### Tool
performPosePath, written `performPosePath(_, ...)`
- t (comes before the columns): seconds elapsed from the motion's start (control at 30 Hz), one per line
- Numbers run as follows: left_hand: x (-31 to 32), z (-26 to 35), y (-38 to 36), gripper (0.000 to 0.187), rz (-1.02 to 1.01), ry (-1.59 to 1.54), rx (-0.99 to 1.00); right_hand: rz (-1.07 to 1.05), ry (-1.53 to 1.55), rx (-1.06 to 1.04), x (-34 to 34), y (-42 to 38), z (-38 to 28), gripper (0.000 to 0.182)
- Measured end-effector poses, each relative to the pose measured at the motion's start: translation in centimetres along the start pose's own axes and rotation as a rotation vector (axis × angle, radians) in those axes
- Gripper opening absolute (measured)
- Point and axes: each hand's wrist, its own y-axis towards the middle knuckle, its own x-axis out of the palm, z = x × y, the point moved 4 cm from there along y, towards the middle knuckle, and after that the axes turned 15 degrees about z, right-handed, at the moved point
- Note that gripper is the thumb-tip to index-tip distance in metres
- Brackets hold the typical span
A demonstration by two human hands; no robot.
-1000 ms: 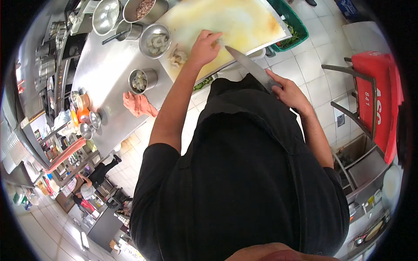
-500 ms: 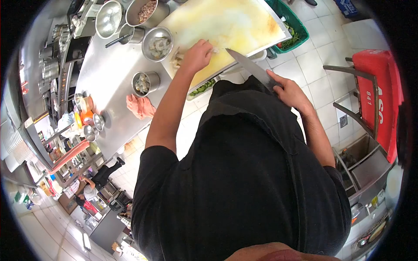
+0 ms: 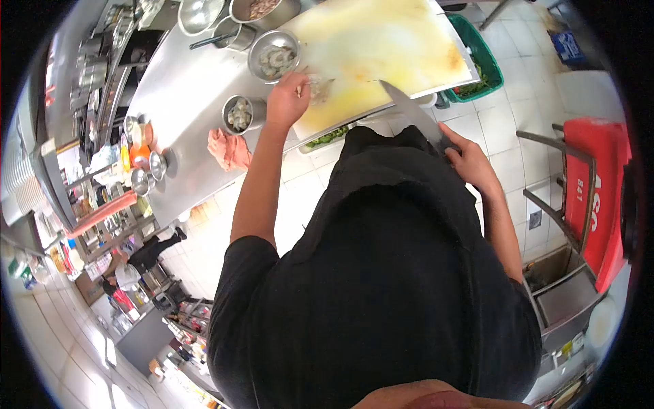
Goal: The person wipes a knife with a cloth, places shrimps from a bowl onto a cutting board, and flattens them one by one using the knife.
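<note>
My right hand [image 3: 470,158] grips a large kitchen knife [image 3: 414,112] by its handle, with the blade pointing over the near edge of the yellow-stained cutting board [image 3: 381,41]. At the board's left edge is my left hand [image 3: 287,101], its fingers curled together close to a steel bowl [image 3: 294,41] of peeled shrimp [image 3: 276,60]. What those fingers hold, if anything, I cannot make out. Beside them on the board lies a small heap of pale shrimp pieces [image 3: 319,92], partly hidden by the hand. A steel pot [image 3: 256,112] with more shrimp or shells stands to the left.
A pink cloth [image 3: 228,150] lies on the steel counter [image 3: 184,88]. Further back are a saucepan [image 3: 235,33] and a pot of chopped meat [image 3: 272,10]. A green bin [image 3: 490,71] stands right of the board, a red chair [image 3: 593,198] further right. Another person [image 3: 143,259] is at far left.
My left hand has moved left across the board, from near the knife tip to beside the shrimp bowl. The right hand still holds the knife in much the same place. The whole view has shifted slightly.
</note>
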Motion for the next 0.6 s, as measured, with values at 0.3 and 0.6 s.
performPosePath(0.3, -1.8, -3.7, -2.1, 0.030, -0.037, 0.063, -0.160, 0.301, -0.055, -0.144, -2.3, 3.4, 3.3, 0.069)
performPosePath(0.6, -5.1, -6.0, -0.6, 0.032, 0.222, -0.025, -0.180, -0.054, 0.342, 0.062, 2.6, 2.7, -2.5, 0.043)
